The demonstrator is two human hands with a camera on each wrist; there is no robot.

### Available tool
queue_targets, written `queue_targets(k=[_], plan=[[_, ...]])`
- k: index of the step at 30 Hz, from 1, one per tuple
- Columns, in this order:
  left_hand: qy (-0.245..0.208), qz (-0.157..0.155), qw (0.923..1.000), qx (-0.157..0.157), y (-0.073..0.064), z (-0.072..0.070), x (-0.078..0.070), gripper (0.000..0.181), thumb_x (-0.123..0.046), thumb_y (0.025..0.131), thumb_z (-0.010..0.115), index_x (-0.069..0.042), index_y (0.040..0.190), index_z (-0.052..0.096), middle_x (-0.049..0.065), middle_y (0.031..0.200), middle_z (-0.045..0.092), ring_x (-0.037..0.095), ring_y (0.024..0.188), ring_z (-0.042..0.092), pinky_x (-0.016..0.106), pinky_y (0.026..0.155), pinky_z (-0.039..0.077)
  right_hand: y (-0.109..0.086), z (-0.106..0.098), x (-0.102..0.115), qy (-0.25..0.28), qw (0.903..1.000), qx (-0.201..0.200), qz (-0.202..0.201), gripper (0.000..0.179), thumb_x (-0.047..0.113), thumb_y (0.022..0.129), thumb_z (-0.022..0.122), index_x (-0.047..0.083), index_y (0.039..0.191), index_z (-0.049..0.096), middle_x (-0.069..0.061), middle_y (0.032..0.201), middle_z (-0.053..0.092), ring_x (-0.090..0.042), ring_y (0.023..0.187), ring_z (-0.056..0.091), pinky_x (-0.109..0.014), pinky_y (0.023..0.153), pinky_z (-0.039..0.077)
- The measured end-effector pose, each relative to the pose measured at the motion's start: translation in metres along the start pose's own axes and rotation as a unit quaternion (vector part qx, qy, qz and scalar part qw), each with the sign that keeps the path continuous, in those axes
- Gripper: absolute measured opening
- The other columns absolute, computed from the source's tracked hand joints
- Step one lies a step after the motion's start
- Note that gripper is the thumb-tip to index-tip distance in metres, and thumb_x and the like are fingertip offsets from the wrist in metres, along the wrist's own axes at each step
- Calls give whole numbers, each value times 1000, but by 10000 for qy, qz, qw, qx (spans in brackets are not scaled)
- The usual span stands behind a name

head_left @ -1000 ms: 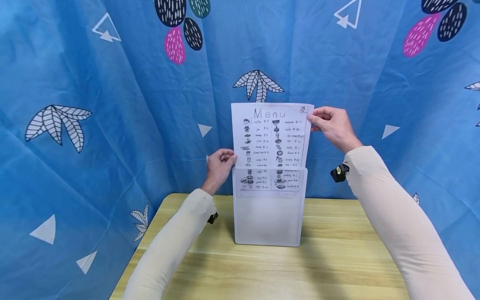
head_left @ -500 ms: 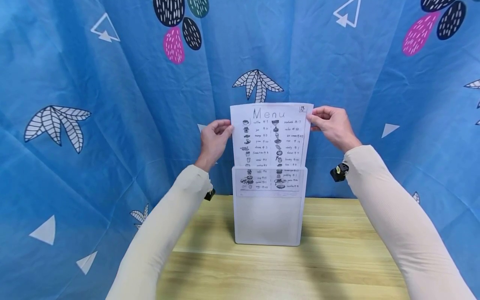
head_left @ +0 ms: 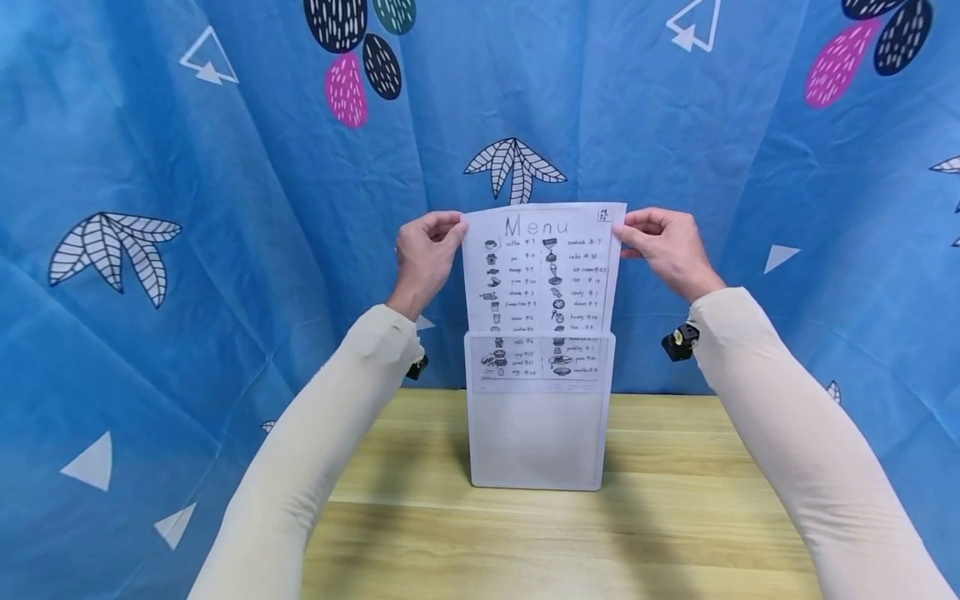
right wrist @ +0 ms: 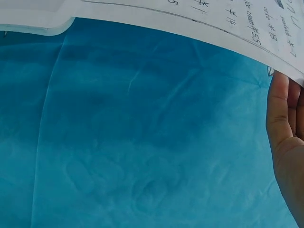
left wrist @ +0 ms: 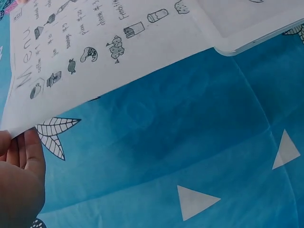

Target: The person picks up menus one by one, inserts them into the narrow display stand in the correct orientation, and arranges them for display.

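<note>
Since the earlier frames, my left hand (head_left: 426, 260) has climbed the side of the menu sheet (head_left: 536, 275) from just above the holder's rim to the upper left corner, while my right hand (head_left: 667, 248) stays at the upper right edge. Both hands pinch the paper between thumb and fingers. Some of my fingertips are hidden behind the sheet, and each wrist view cuts its hand off at the picture's border, so I cannot make out every finger.

The sheet stands upright between my hands, its lower part showing faded through the upper part of the translucent holder (head_left: 536, 442). The row of print where the holder's rim crosses the paper is hard to read, and the smaller lettering is blurred in the head view. In both wrist views the sheet and the holder run out of the picture.

The holder stands upright, its bottom edge on the wooden table (head_left: 690, 475); what lies behind it is hidden. Pale sleeves (head_left: 795, 425) cover my arms, with a small black device (head_left: 678, 342) at each wrist, the left one partly hidden. Beyond hangs a blue curtain (head_left: 652, 125), its patterns cut off along the top.
</note>
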State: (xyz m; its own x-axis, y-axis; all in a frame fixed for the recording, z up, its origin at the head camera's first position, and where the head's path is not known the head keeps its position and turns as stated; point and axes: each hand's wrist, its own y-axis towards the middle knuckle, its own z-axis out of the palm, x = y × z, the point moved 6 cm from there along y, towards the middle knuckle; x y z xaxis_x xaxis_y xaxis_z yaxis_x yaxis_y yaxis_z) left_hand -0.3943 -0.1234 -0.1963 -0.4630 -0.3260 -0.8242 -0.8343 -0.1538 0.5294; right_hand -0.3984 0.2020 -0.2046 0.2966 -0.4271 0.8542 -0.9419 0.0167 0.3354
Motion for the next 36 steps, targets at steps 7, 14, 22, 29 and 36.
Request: queue_targets(k=[7,14,22,29,36], plan=[[-108,-47,9999,36,0,0,1,21,-13,96,68,-1,113,72,13,107,71,22,95,68,30,86,56,2,-6,11,272,9991,-258,-186,36,32,93,70,5,116,70,-6,107,70,-15,87,69,-23,81,56],[-150,71,9999,24,-1,-1,1,22,-16,98,66,-1,113,71,13,109,72,22,94,68,31,85,56,2,-6,13,284,9989,-310,-229,34,30,93,70,5,116,70,-5,104,71,-15,87,69,-24,81,56],[-74,162,9998,15,-4,-3,3,22,-17,98,66,0,112,71,14,104,70,22,90,66,30,83,56,1,-5,12,212,9991,-294,-221,36,31,93,70,4,117,71,-4,105,71,-14,88,69,-28,85,56],[-148,186,9997,70,-5,-3,4,22,-14,98,66,0,114,69,14,104,69,22,91,66,30,83,57,1,-4,10,183,9992,-280,-230,36,30,94,69,4,119,71,-4,105,71,-13,87,69,-25,83,56],[-121,188,9997,57,-6,-3,6,21,-14,97,66,0,113,70,14,103,69,22,90,65,30,83,57,0,-3,7,254,9989,-261,-289,34,26,94,69,6,122,69,-6,109,70,-16,90,68,-26,83,56]])
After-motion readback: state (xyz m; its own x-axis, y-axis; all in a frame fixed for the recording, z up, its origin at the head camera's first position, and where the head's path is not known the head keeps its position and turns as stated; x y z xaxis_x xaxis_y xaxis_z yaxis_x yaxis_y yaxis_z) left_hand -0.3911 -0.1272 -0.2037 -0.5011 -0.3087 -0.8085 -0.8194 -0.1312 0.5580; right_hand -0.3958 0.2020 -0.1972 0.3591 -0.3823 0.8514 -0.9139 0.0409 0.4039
